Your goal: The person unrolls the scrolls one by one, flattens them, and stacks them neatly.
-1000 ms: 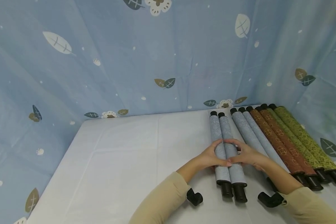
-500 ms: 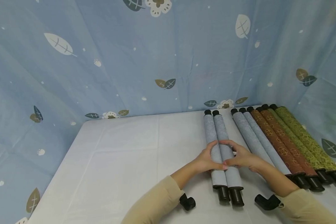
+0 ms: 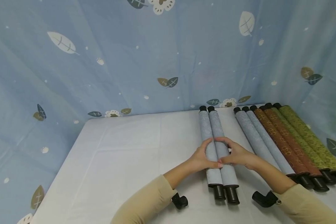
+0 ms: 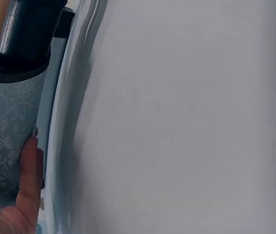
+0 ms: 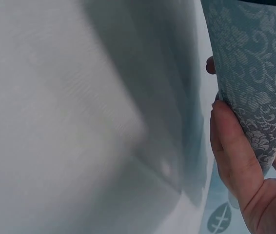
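Two rolled scrolls in pale blue-grey floral cloth, with black end knobs, lie side by side near the middle right of the head view. My left hand (image 3: 200, 159) grips the left scroll (image 3: 205, 124), and my right hand (image 3: 239, 155) grips the right scroll (image 3: 217, 126). Both thumbs meet over the line between the rolls, with the other fingers curled around the outer far sides. In the left wrist view the floral cloth (image 4: 6, 122) rises from my fingers to a black knob (image 4: 30, 39). The right wrist view shows my fingers along the other scroll's patterned cloth (image 5: 255, 68).
At the right of the white table (image 3: 123, 168) lies a slanted row of more scrolls: two pale blue ones (image 3: 254, 137), two reddish-brown ones (image 3: 285, 151) and two green ones (image 3: 308, 140). A blue leaf-print curtain (image 3: 114, 62) hangs behind the table's back edge.
Both hands have moved left with the two pale blue scrolls between them, widening the gap to the row on the right. The grip looks the same throughout.
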{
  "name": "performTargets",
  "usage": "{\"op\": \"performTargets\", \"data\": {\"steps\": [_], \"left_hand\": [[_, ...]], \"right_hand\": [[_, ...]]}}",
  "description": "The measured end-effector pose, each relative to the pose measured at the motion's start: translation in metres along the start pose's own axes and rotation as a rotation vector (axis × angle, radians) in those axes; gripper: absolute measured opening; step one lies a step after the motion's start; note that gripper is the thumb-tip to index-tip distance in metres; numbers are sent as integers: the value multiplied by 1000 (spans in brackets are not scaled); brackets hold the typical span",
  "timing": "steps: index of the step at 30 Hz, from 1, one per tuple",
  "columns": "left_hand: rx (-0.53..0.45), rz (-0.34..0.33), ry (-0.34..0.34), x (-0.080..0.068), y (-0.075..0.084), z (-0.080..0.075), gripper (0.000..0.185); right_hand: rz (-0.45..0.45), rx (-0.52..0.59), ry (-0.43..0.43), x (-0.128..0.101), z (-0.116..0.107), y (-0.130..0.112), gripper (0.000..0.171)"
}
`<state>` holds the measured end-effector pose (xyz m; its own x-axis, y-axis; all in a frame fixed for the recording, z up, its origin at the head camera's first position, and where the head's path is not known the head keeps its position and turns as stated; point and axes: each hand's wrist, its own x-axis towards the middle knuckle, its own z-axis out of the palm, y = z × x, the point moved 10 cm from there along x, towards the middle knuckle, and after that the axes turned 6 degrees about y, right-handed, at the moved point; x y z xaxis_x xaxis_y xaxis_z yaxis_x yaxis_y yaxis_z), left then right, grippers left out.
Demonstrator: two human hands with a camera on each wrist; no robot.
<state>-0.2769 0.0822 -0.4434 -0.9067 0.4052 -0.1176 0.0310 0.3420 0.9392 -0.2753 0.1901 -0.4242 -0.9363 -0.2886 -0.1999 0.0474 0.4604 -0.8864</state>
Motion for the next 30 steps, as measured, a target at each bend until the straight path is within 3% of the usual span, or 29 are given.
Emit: {"op": "performTargets", "data": {"steps": [14, 30], "left_hand": [[15, 39, 26, -15, -3, -30, 102], [32, 48, 5, -28, -14, -58, 102]], "right_hand": [[-141, -86, -4, 9, 21, -32, 81], [-148, -25, -23, 27, 50, -41, 84]]}}
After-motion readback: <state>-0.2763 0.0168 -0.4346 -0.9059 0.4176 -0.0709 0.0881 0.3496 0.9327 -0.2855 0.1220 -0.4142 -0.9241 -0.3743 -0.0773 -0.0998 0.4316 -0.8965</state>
